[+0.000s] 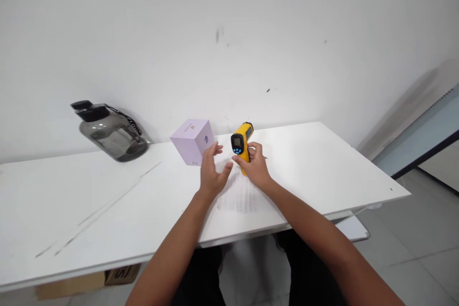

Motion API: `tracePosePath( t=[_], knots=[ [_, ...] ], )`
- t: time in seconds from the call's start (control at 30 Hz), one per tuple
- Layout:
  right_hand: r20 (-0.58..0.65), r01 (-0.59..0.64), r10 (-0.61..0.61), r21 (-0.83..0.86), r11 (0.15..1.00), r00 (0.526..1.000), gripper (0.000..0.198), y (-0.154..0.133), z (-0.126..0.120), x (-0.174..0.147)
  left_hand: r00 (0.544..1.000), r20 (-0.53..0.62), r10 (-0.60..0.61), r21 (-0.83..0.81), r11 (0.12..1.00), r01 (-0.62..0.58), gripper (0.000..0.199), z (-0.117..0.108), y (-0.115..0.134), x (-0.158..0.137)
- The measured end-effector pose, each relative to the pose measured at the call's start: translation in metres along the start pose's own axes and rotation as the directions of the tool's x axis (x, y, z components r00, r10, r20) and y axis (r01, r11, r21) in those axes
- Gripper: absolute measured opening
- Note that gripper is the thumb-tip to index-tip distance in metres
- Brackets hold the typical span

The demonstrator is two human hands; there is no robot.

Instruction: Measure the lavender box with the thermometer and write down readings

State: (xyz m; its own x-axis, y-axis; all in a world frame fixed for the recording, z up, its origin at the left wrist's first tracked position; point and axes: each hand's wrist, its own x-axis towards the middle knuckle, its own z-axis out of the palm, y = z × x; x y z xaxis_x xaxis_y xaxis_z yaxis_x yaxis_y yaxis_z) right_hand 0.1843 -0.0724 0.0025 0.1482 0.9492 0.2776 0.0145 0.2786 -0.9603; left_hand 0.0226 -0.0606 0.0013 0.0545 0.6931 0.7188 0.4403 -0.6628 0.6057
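My right hand [256, 165] is wrapped round the handle of a yellow and black infrared thermometer gun [245, 135]. Its small dark screen and blue buttons face me, and its nose points toward the wall. My left hand [213, 169] is held a little to the left of it, fingers and thumb apart, with nothing between them. Just behind the left fingers stands a lilac cube-shaped box [190, 141] with small printed marks; those fingers overlap its right edge, and whether they touch it I cannot tell.
A grey see-through bottle [111, 134] with a black cap and strap stands at the back left of the white table [118, 215]. Behind is a white wall [179, 48]. Under the table's left part sits a cardboard box [124, 275]. A panel [419, 129] leans at the right.
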Motion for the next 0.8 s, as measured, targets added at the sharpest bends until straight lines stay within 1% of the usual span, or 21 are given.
tracePosePath(
  t=[0.03,0.07,0.1,0.13,0.17,0.2,0.27,0.33,0.43,0.5,0.57,0.63,0.67,0.7,0.73,0.8],
  knots=[
    [0.034,0.014,-0.014,0.004,1.0,0.999,0.058,0.002,0.001,0.0,0.993,0.104,-0.047,-0.06,0.997,0.054,0.07,0.005,0.004,-0.002],
    [0.072,0.029,-0.028,-0.002,1.0,0.997,0.058,0.005,0.001,-0.001,0.976,0.199,-0.087,-0.101,0.989,0.109,0.067,0.009,0.006,-0.003],
    [0.113,0.044,-0.042,-0.02,0.999,0.993,0.058,0.006,0.001,-0.001,0.956,0.266,-0.121,-0.124,0.98,0.159,0.064,0.013,0.007,-0.004],
    [0.154,0.06,-0.052,-0.046,0.997,0.987,0.058,0.007,0.001,-0.002,0.94,0.308,-0.146,-0.135,0.971,0.195,0.061,0.015,0.006,-0.004],
    [0.192,0.075,-0.06,-0.073,0.994,0.979,0.058,0.007,0.001,-0.002,0.931,0.324,-0.167,-0.139,0.965,0.221,0.059,0.016,0.006,-0.004],
    [0.228,0.091,-0.067,-0.095,0.991,0.971,0.057,0.007,0.0,-0.003,0.93,0.316,-0.187,-0.136,0.961,0.24,0.057,0.016,0.005,-0.005],
    [0.286,0.119,-0.081,-0.119,0.986,0.955,0.057,0.005,-0.001,-0.003,0.938,0.268,-0.22,-0.12,0.958,0.259,0.056,0.014,0.003,-0.005],
    [0.324,0.141,-0.092,-0.134,0.981,0.941,0.058,0.002,-0.003,-0.003,0.95,0.22,-0.222,-0.095,0.964,0.247,0.057,0.013,0.002,-0.006],
    [0.327,0.161,-0.094,-0.182,0.97,0.94,0.06,-0.001,-0.005,-0.003,0.965,0.181,-0.191,-0.051,0.978,0.203,0.058,0.013,0.003,-0.006],
    [0.309,0.174,-0.102,-0.216,0.961,0.945,0.061,-0.001,-0.005,-0.004,0.969,0.178,-0.169,-0.006,0.985,0.172,0.057,0.012,0.001,-0.004],
    [0.291,0.179,-0.106,-0.238,0.955,0.951,0.065,-0.002,-0.005,-0.005,0.974,0.203,-0.103,0.052,0.994,0.094,0.059,0.008,-0.001,0.0],
    [0.267,0.164,-0.096,-0.245,0.956,0.959,0.072,-0.002,-0.005,-0.006,0.983,0.183,-0.024,0.131,0.991,0.0,0.062,0.001,-0.004,0.005],
    [0.249,0.152,-0.09,-0.245,0.958,0.964,0.076,-0.002,-0.005,-0.006,0.991,0.135,0.0,0.182,0.983,-0.025,0.062,-0.004,-0.005,0.007],
    [0.231,0.143,-0.087,-0.24,0.96,0.969,0.079,-0.003,-0.005,-0.006,0.999,0.053,0.0,0.235,0.972,-0.012,0.061,-0.008,-0.006,0.01],
    [0.214,0.137,-0.086,-0.233,0.963,0.973,0.083,-0.003,-0.005,-0.007,0.999,-0.047,-0.014,0.285,0.958,0.027,0.06,-0.012,-0.008,0.012],
    [0.183,0.129,-0.089,-0.217,0.968,0.979,0.089,-0.003,-0.005,-0.007,0.974,-0.221,-0.049,0.346,0.93,0.125,0.061,-0.018,-0.012,0.016]
  ],
)
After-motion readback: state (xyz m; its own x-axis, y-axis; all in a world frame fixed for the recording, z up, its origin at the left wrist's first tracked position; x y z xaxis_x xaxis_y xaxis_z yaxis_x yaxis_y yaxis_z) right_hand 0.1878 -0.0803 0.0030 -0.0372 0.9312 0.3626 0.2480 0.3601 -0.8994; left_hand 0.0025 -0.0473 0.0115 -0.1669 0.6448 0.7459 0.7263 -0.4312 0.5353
